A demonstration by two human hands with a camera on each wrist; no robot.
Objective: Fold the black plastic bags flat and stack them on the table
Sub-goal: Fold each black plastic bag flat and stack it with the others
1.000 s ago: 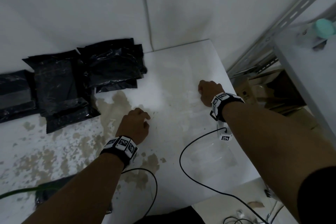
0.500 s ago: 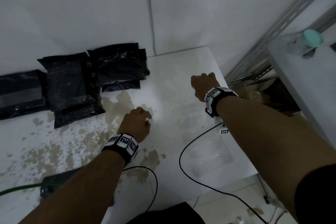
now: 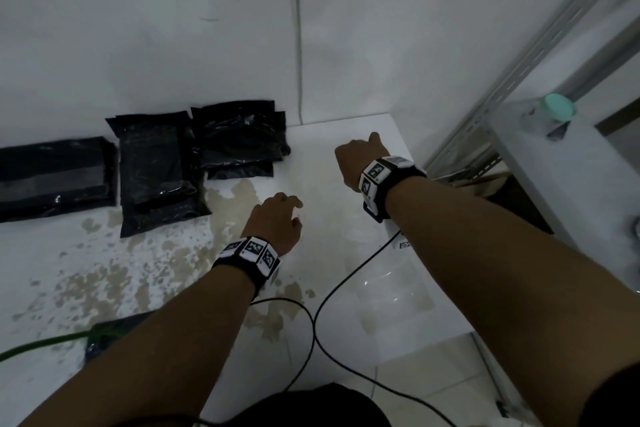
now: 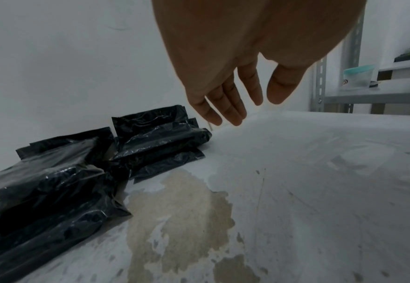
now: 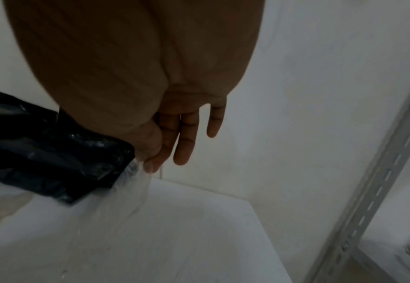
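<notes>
In the head view, folded black plastic bags (image 3: 156, 170) are seen laid in flat stacks side by side at the back left of the white tabletop (image 3: 346, 135), against the white wall (image 3: 173, 28). The left hand (image 3: 277, 222) is held over the stained middle of the tabletop, just beside the nearest stack but apart from it. The right hand (image 3: 360, 159) is held near the far right corner. A black cable (image 3: 332, 295) is draped across the tabletop between the forearms. A clear jar with a teal lid (image 3: 554, 111) stands on the shelf to the right, behind a grey slotted metal shelf upright (image 3: 519, 80); its contents cannot be told. In the left wrist view, the grip of the left hand (image 4: 235, 76) is shown slack, the fingers straight and slightly apart above the tabletop (image 4: 320, 191), with nothing held; the black bags (image 4: 77, 172) lie below and to the left, beside a brown stain (image 4: 179, 201). In the right wrist view, the grip of the right hand (image 5: 174, 134) is clamped by thumb and forefinger on a transparent plastic film (image 5: 131, 191), which hangs down to the tabletop (image 5: 199, 229) just beside the black bags (image 5: 53, 149).
</notes>
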